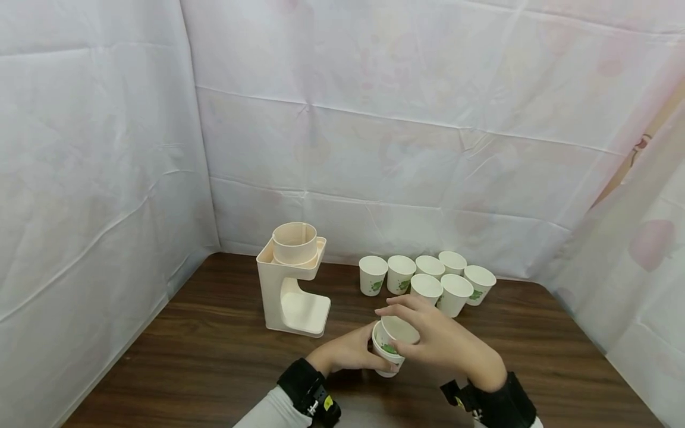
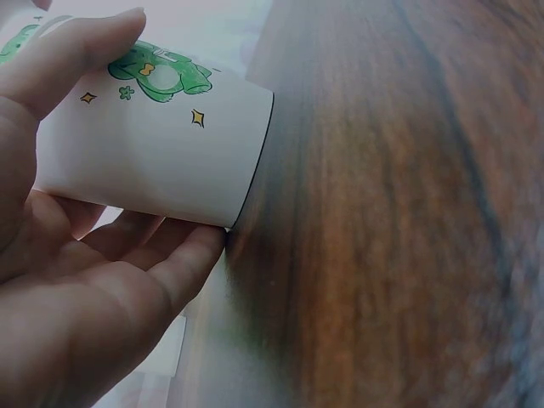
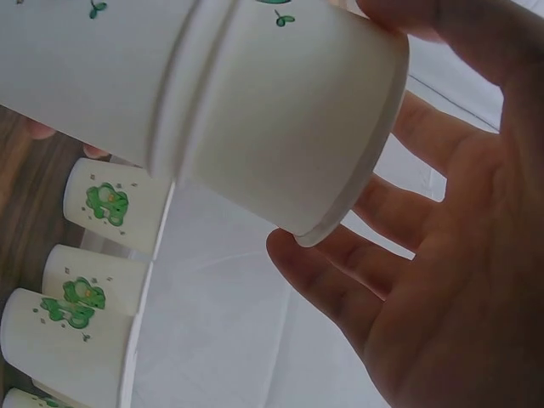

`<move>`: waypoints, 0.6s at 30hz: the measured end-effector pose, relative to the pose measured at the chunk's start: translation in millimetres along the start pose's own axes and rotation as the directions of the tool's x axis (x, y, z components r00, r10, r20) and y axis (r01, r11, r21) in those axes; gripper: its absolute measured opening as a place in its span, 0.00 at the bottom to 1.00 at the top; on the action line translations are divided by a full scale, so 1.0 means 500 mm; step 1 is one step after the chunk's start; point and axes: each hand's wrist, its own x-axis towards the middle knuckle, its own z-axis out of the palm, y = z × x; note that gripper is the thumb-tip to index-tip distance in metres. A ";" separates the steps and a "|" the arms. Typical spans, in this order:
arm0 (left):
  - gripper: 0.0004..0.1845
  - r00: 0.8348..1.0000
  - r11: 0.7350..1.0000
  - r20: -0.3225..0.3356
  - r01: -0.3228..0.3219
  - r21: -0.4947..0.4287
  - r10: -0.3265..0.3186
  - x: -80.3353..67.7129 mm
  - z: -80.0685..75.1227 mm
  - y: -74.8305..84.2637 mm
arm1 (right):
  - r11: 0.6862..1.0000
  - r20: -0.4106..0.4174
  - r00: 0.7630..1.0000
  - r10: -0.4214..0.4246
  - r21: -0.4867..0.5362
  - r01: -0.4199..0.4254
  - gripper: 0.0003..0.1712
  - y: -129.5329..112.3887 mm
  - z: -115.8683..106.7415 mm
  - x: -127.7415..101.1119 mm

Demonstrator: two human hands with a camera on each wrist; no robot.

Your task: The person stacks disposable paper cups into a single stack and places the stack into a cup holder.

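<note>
My left hand (image 1: 348, 351) grips a white paper cup (image 2: 161, 161) with a green cartoon print, its thumb on one side and its fingers on the other. Two rims lie close together at that cup's mouth in the right wrist view, so cups seem nested there. Another paper cup (image 3: 297, 119) sits partway inside the mouth. Near its rim, my right hand (image 1: 441, 339) holds this upper cup between thumb and fingertips. Both hands are above the front middle of the table.
A cream-coloured stand (image 1: 275, 291) with a round holder (image 1: 294, 252) on top and a flat base is at the back left. Several upright paper cups (image 1: 373, 276) are grouped behind my right hand on the dark wooden table (image 1: 214, 351). White cloth (image 1: 374, 148) hangs behind.
</note>
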 end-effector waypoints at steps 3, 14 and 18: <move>0.39 1.000 1.000 0.010 0.002 -0.002 -0.001 0.000 -0.001 -0.001 | 1.000 0.033 0.999 0.010 0.016 -0.010 0.26 -0.001 0.008 0.001; 0.22 0.996 1.000 0.091 -0.017 -0.023 0.019 -0.001 -0.003 0.002 | 0.995 0.127 0.991 0.044 0.081 -0.054 0.20 0.002 0.037 0.003; 0.19 0.996 1.000 0.091 -0.004 -0.022 0.006 -0.002 -0.002 0.002 | 0.993 0.146 0.987 0.063 0.088 -0.077 0.21 0.003 0.043 0.003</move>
